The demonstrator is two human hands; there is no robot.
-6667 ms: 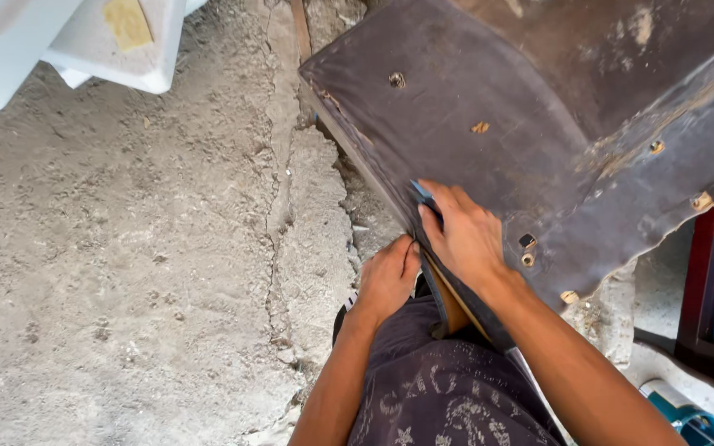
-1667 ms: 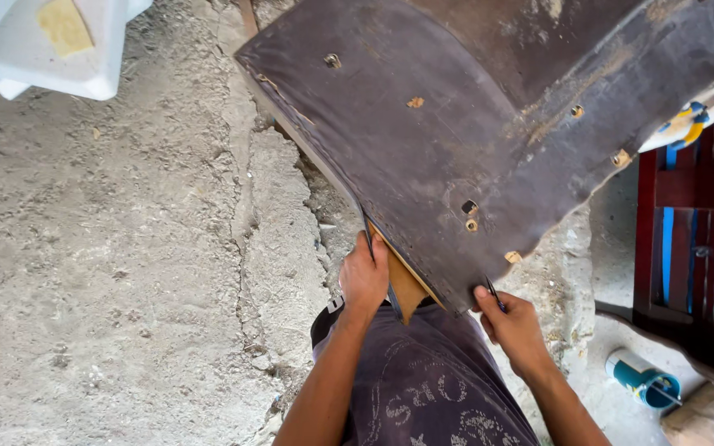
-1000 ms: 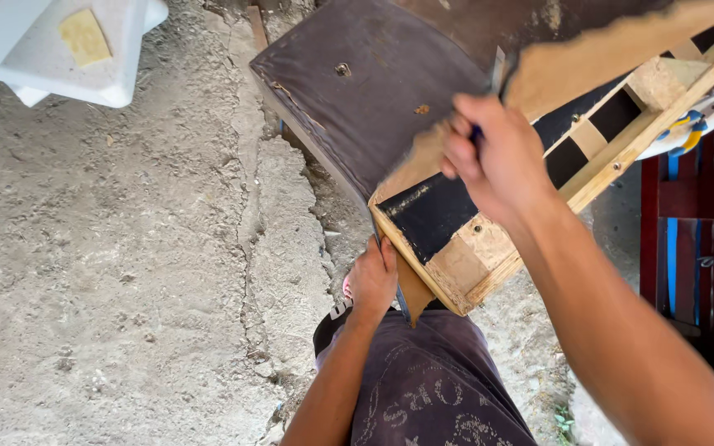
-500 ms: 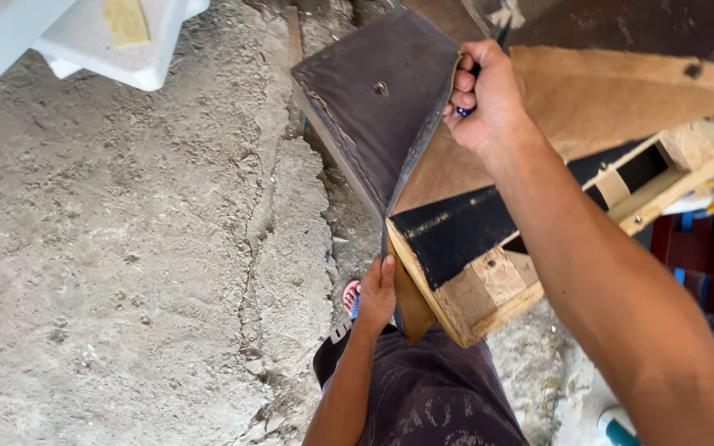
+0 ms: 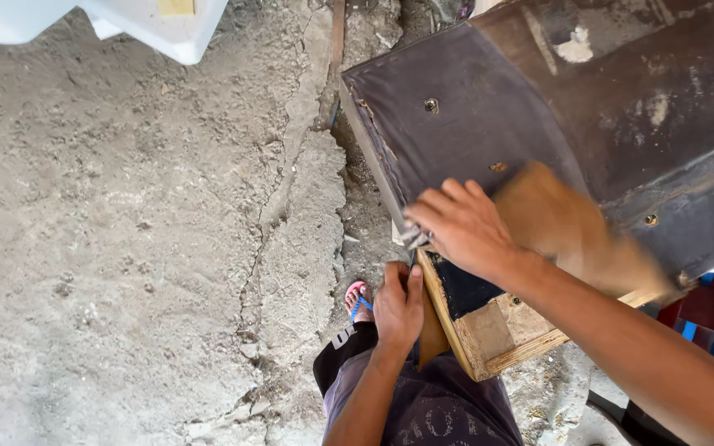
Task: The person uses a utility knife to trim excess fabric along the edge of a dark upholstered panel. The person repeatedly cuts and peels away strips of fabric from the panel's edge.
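Observation:
An upturned piece of furniture, its wooden frame (image 5: 489, 330) wrapped in a dark brown cover (image 5: 473, 124), fills the upper right. My left hand (image 5: 398, 307) grips the frame's lower wooden edge near the corner. My right hand (image 5: 464, 227) is on the loose flap of the cover (image 5: 572, 223), fingers curled over its edge, bringing it down against the frame. The flap is blurred and shows a tan underside. Beneath it, black lining and bare wood blocks show at the corner. Metal studs dot the cover.
Cracked, rough concrete floor (image 5: 142, 248) spreads to the left. A white plastic tub (image 5: 167, 25) sits at the top left. My foot in a red and blue sandal (image 5: 357, 299) is below the frame. Dark red furniture (image 5: 704, 318) stands at the right.
My right hand lifted the cover flap up off the frame, exposing wood and black lining, and has now swung it back down. My left hand stayed on the frame's lower edge.

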